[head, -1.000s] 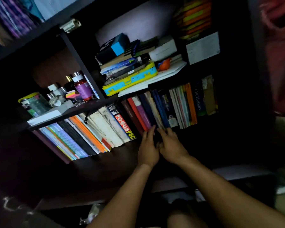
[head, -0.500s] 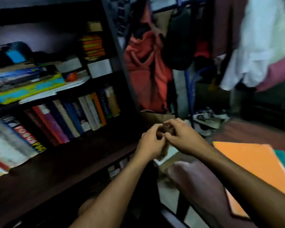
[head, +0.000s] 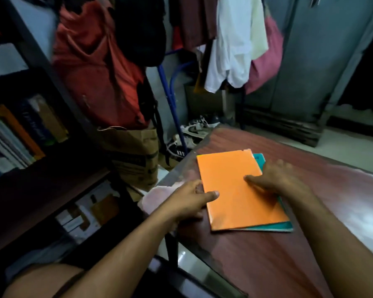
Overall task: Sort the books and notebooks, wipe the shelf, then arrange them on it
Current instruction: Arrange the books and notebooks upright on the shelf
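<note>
An orange notebook (head: 235,190) lies on top of a teal notebook (head: 286,225) on a reddish-brown table (head: 267,265). My left hand (head: 187,198) grips the orange cover's left edge, thumb on top. My right hand (head: 276,177) holds the stack's right edge, with its thumb on the orange cover and its blurred fingers over the teal one. The dark shelf (head: 41,190) stands to the left, with a row of upright books (head: 19,134) on it.
A pale pink cloth-like thing (head: 157,196) lies at the table's near left corner. A brown paper bag (head: 136,155) and shoes (head: 194,130) sit on the floor between shelf and table. Hanging clothes (head: 235,50) and a grey cupboard (head: 310,61) fill the back.
My view has swung right from the shelf to the table. Both hands left the row of books, met in mid-air, and now hold the notebook stack on the table.
</note>
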The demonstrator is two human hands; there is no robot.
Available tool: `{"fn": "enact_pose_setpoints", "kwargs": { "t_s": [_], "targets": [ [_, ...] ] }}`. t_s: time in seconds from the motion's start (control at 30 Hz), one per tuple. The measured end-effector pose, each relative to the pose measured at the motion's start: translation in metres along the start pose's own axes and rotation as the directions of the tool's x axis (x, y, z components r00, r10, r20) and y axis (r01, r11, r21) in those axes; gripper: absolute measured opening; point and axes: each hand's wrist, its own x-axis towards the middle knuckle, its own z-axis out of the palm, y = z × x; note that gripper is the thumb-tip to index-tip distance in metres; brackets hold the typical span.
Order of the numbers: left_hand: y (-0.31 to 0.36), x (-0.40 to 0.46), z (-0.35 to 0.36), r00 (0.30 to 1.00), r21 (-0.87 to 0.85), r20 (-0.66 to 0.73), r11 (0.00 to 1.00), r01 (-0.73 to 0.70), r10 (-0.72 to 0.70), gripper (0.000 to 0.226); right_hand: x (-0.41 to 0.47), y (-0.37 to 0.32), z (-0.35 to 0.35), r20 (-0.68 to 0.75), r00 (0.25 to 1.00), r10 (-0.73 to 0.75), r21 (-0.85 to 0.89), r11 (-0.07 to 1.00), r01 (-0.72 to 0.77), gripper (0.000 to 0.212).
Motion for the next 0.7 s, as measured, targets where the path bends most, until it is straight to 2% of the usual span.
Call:
{"fn": "enact_pose_setpoints", "kwargs": {
  "t_s": [0.1, 0.17, 0.23, 0.3, 0.37, 0.4, 0.5, 0.6, 0.7],
  "targets": [
    [0.005, 0.008, 0.023, 0.998, -0.120, -0.053, 0.993, 0.014, -0.021, 0.023, -0.004, -0.010, 0.010, -0.035, 0.999, -0.018, 0.076, 0.997, 0.021, 0.086],
    [0.006, 0.008, 0.031, 0.995, -0.225, -0.073, 0.973, 0.051, -0.069, 0.029, -0.010, -0.020, 0.014, -0.057, 0.998, -0.015, 0.087, 0.996, 0.020, 0.091],
    [0.004, 0.011, 0.035, 0.994, -0.224, -0.079, 0.973, 0.058, -0.077, 0.025, -0.010, -0.017, 0.011, -0.064, 0.998, -0.010, 0.128, 0.992, 0.018, 0.091],
    [-0.001, 0.012, 0.032, 0.990, -0.238, -0.098, 0.968, 0.079, -0.105, 0.024, -0.007, -0.013, 0.006, -0.030, 0.999, -0.037, 0.195, 0.980, 0.042, 0.078],
    [-0.003, 0.011, 0.029, 0.986, -0.337, -0.089, 0.936, 0.105, -0.142, 0.017, -0.009, -0.016, 0.006, -0.012, 0.995, -0.096, 0.339, 0.936, 0.094, 0.057],
    [-0.005, 0.009, 0.029, 0.984, -0.382, -0.089, 0.917, 0.112, -0.157, 0.022, -0.012, -0.022, 0.009, -0.018, 0.992, -0.128, 0.405, 0.906, 0.125, 0.049],
    [-0.013, 0.001, 0.020, 0.973, -0.452, -0.162, 0.889, 0.076, -0.165, 0.035, -0.024, -0.055, 0.021, -0.002, 0.961, -0.275, 0.444, 0.861, 0.247, 0.044],
    [-0.027, -0.022, -0.013, 0.964, -0.470, -0.235, 0.882, 0.003, -0.128, 0.024, -0.034, -0.093, 0.020, 0.066, 0.882, -0.466, 0.404, 0.821, 0.403, 0.047],
    [-0.040, -0.058, -0.056, 0.942, -0.544, -0.320, 0.834, -0.092, -0.105, 0.024, -0.042, -0.130, 0.001, 0.180, 0.724, -0.666, 0.438, 0.713, 0.547, 0.034]
  ]
}}
